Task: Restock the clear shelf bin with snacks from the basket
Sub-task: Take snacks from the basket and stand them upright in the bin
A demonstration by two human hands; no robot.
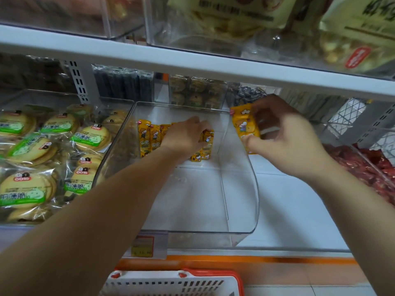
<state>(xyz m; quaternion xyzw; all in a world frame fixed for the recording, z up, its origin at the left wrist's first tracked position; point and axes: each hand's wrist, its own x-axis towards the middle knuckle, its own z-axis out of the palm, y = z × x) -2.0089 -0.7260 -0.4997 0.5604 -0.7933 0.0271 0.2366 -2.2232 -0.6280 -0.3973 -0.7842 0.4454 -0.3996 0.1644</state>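
Observation:
A clear shelf bin sits on the white shelf. At its back stands a row of several yellow snack packs. My left hand reaches into the bin and grips the right end of that row. My right hand hovers over the bin's right wall, pinching a small stack of the same yellow snack packs. The white basket with an orange rim shows at the bottom edge; its contents are hidden.
Left of the bin lie bagged round biscuits with green labels. A bin of red packets stands on the right. Dark and green packs line the shelf back. An upper shelf edge overhangs. A yellow price tag hangs below.

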